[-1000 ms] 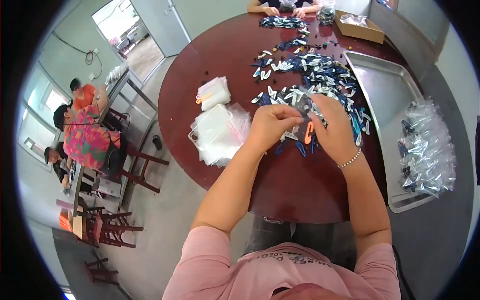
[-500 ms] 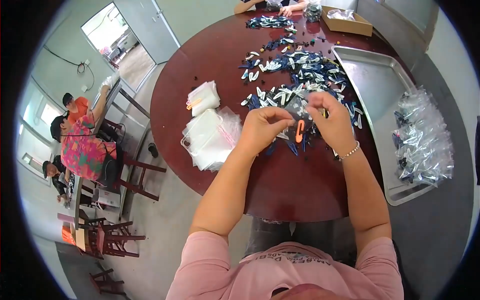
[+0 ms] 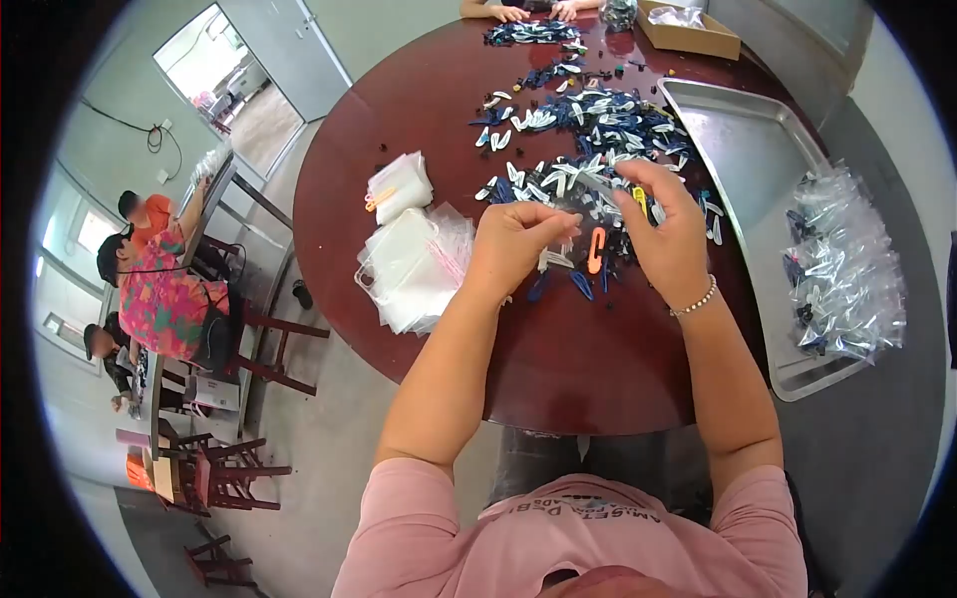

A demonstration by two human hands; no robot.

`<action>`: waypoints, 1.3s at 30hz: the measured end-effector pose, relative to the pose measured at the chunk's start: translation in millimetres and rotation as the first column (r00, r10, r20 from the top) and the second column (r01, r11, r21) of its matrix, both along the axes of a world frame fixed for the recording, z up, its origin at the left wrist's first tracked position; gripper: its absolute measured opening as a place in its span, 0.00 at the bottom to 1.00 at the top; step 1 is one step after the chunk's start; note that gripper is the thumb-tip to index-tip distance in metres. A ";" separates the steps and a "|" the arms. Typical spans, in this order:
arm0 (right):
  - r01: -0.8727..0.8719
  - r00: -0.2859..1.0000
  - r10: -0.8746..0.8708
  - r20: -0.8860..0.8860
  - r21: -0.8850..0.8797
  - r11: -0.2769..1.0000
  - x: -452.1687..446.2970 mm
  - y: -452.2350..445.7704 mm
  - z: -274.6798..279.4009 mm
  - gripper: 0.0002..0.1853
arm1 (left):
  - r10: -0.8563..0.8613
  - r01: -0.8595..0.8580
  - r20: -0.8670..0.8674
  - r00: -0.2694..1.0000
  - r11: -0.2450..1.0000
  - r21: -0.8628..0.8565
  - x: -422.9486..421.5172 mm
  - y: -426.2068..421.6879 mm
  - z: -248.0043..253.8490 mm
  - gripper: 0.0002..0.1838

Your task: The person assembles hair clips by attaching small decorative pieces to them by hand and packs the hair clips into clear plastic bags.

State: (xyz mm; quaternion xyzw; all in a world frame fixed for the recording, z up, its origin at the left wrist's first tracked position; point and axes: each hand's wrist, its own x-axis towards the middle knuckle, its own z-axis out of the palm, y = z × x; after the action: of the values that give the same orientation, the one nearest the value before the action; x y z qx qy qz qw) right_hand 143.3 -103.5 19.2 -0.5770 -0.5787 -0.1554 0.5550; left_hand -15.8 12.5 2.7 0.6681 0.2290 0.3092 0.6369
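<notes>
My left hand (image 3: 523,244) is closed in a pinch on the edge of a small clear plastic bag (image 3: 573,214), held above the table. Just right of it, the thumb and forefinger of my right hand (image 3: 663,234) come together by a pale thin piece at the bag's mouth; its kind is hard to make out. Under the hands lies an orange clip (image 3: 596,250), with a yellow clip (image 3: 639,200) showing inside the curve of my right hand. A large heap of white and dark blue clips (image 3: 618,115) spreads beyond them.
Left of my hands are stacks of clear bags (image 3: 404,269). A metal tray (image 3: 713,120) on the right carries filled bags (image 3: 847,264). A cardboard box (image 3: 688,38) stands at the far edge, near another person's hands (image 3: 538,12). Other people sit at a table on the left.
My right hand has moved slightly up, and its fingertips have shifted at the bag's mouth. The yellow clip now shows. Across the table, the other person's hands have moved apart.
</notes>
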 end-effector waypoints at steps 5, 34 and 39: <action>-0.157 0.969 0.122 -0.216 -0.156 0.975 -10.3 -1.6 0.0 0.16 | 0.049 -0.041 -0.069 0.996 0.992 0.116 -1.6 -2.9 3.6 0.07; -0.441 0.754 0.081 -0.652 -0.410 0.798 -4.2 -6.8 4.0 0.13 | 0.182 -0.133 0.048 0.982 0.495 0.859 4.8 2.0 -10.6 0.11; -0.601 0.592 0.222 -0.775 -0.241 0.762 7.8 -1.5 -12.1 0.07 | 0.153 -0.092 0.018 0.988 0.491 0.866 4.5 3.0 -11.3 0.15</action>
State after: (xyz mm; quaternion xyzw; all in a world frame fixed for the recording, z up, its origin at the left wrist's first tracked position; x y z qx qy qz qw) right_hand 151.1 -105.1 7.1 -0.5525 -0.4609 0.3642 0.5913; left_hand -11.3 15.5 -8.6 0.8877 0.1099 0.4061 0.1872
